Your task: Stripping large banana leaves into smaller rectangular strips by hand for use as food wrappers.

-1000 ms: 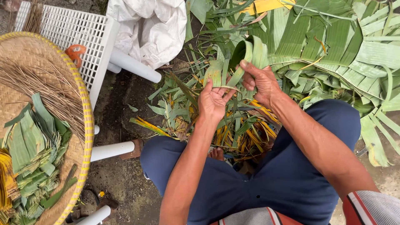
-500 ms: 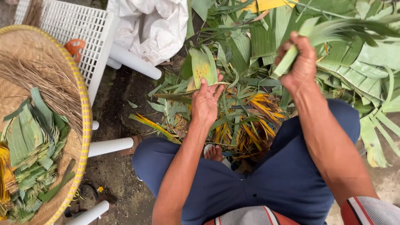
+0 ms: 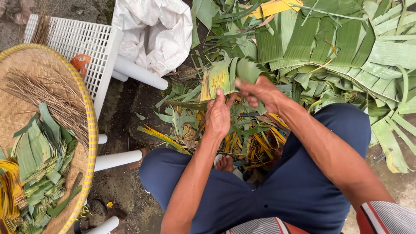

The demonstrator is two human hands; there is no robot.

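You are holding a banana leaf strip (image 3: 222, 78) above your knees: left hand (image 3: 218, 116) pinching its lower edge, right hand (image 3: 258, 91) clenching the rolled green end. Done so far, judging by the round woven tray (image 3: 89, 125): a stack of folded leaf pieces (image 3: 39, 160) and thin sticks (image 3: 45, 99) are lying there. Left: a big heap of leaves (image 3: 342, 47). You are sitting on bare, damp ground (image 3: 123, 110), outdoors.
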